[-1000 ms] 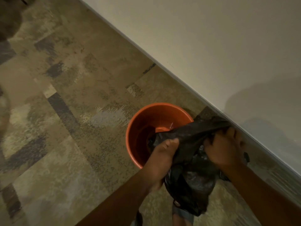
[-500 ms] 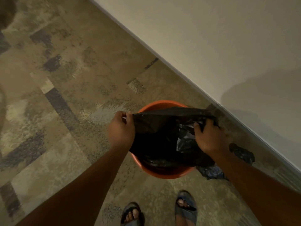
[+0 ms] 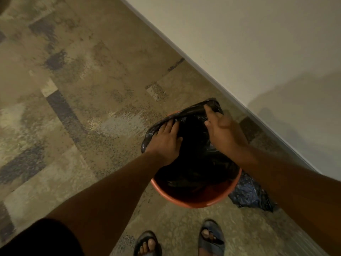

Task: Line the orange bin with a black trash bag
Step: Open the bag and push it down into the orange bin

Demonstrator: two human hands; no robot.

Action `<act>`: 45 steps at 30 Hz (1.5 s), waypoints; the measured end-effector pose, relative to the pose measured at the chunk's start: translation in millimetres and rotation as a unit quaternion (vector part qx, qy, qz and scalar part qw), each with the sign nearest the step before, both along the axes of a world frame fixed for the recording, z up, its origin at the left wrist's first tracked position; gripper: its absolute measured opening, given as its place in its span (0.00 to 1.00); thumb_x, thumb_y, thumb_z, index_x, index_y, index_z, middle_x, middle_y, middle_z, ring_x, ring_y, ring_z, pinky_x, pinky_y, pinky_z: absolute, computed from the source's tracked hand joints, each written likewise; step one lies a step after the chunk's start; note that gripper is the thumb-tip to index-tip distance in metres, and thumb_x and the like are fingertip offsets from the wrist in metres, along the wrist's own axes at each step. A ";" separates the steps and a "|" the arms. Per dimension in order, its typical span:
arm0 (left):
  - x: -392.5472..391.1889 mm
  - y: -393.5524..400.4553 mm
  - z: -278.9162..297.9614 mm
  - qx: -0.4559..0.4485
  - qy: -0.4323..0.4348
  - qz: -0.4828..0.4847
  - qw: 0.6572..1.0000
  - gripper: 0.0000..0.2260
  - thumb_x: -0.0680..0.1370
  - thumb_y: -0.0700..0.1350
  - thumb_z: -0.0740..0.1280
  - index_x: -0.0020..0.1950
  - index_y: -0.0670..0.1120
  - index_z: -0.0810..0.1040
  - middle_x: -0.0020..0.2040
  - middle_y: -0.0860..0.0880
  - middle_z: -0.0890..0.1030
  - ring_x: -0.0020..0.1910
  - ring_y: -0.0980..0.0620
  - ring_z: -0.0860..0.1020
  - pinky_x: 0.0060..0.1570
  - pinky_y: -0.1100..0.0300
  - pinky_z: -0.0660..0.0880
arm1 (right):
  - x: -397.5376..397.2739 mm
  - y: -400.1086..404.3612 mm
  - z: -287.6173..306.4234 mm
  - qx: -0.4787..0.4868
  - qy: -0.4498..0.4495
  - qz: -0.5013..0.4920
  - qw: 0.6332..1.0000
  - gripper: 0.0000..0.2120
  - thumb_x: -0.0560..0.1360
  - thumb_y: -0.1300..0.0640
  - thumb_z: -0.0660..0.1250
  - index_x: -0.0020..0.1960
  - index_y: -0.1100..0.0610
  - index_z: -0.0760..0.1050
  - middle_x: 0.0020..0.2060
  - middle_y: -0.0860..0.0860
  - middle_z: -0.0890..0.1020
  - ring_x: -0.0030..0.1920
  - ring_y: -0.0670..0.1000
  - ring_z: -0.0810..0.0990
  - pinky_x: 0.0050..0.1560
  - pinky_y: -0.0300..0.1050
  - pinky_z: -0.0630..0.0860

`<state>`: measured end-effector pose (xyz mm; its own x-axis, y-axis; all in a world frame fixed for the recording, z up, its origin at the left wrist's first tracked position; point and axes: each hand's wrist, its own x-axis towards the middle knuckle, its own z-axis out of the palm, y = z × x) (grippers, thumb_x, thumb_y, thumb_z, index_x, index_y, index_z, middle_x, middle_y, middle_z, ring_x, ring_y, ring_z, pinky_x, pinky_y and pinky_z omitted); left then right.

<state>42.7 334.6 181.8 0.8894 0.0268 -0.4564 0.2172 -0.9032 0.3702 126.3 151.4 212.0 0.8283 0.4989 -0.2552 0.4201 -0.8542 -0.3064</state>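
Note:
The orange bin stands on the floor beside the wall. A black trash bag fills its inside, and the bag's edge is folded over the far and left rim; the near rim shows bare orange. My left hand presses on the bag's edge at the left rim, fingers spread over the plastic. My right hand grips the bag's edge at the far rim, thumb on top of the fold.
A pale wall runs diagonally close behind the bin. A crumpled dark plastic bag lies on the floor right of the bin. My two sandalled feet stand just in front of it on patterned carpet.
Both hands moved from holding the bag's mouth stretched above the bin to the far and left rim, and the bag's edge now lies folded over that part of the rim.

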 end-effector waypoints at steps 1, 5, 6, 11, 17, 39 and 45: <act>3.7 2.4 -1.1 0.013 0.001 -0.007 1.000 0.29 0.84 0.54 0.52 0.82 0.46 0.46 0.83 0.44 0.46 0.81 0.42 0.46 0.79 0.44 0.49 | 3.8 0.0 -3.1 0.018 0.012 0.008 1.000 0.24 0.85 0.54 0.56 0.79 0.59 0.61 0.70 0.62 0.75 0.59 0.64 0.81 0.57 0.53 0.78; 14.8 15.5 -5.4 0.049 -0.042 0.016 0.998 0.30 0.84 0.56 0.52 0.82 0.48 0.44 0.83 0.46 0.42 0.81 0.42 0.39 0.78 0.41 0.46 | 18.9 4.7 -3.9 0.010 0.041 0.045 0.998 0.21 0.85 0.53 0.54 0.76 0.57 0.68 0.78 0.52 0.67 0.76 0.54 0.68 0.73 0.41 0.61; 17.8 19.9 -7.0 0.038 -0.034 0.030 0.998 0.30 0.84 0.57 0.51 0.82 0.49 0.44 0.83 0.46 0.41 0.81 0.43 0.39 0.78 0.41 0.46 | 23.0 6.4 -3.3 -0.026 0.050 0.072 0.996 0.21 0.86 0.54 0.52 0.77 0.58 0.66 0.79 0.52 0.64 0.78 0.53 0.65 0.73 0.39 0.57; 27.7 36.8 -17.2 -0.016 0.013 0.035 0.999 0.32 0.83 0.60 0.51 0.82 0.50 0.43 0.83 0.46 0.47 0.82 0.42 0.48 0.77 0.40 0.54 | 38.9 16.1 -7.4 -0.053 0.051 0.086 0.994 0.25 0.85 0.47 0.49 0.78 0.56 0.65 0.80 0.53 0.62 0.77 0.56 0.67 0.76 0.51 0.63; 26.6 37.3 -20.1 -0.084 0.001 0.108 0.991 0.22 0.84 0.54 0.55 0.77 0.47 0.62 0.70 0.42 0.74 0.67 0.40 0.74 0.61 0.54 0.70 | 58.4 18.5 -11.1 -0.113 0.078 0.108 0.985 0.31 0.82 0.37 0.40 0.58 0.53 0.76 0.58 0.55 0.80 0.61 0.60 0.78 0.64 0.55 0.73; -61.4 37.2 -49.7 -0.308 -0.079 0.346 0.883 0.20 0.84 0.59 0.52 0.61 0.48 0.76 0.57 0.47 0.81 0.59 0.50 0.79 0.61 0.47 0.77 | 15.2 -92.4 -54.4 0.161 0.249 -0.191 0.936 0.23 0.79 0.41 0.63 0.54 0.61 0.81 0.48 0.62 0.85 0.50 0.62 0.84 0.52 0.58 0.79; -88.3 24.5 -48.4 -0.297 -0.114 0.348 0.882 0.17 0.86 0.51 0.51 0.64 0.46 0.75 0.55 0.54 0.80 0.56 0.64 0.78 0.52 0.65 0.74 | -17.4 -110.6 -60.9 0.245 0.233 -0.240 0.910 0.10 0.80 0.57 0.66 0.56 0.60 0.83 0.49 0.62 0.86 0.48 0.60 0.85 0.54 0.58 0.80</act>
<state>-45.6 359.1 133.4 0.8221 0.4196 -0.3848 0.5012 -0.2128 0.8388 108.9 40.8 151.1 0.8399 0.2568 -0.4782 -0.2382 -0.6172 -0.7499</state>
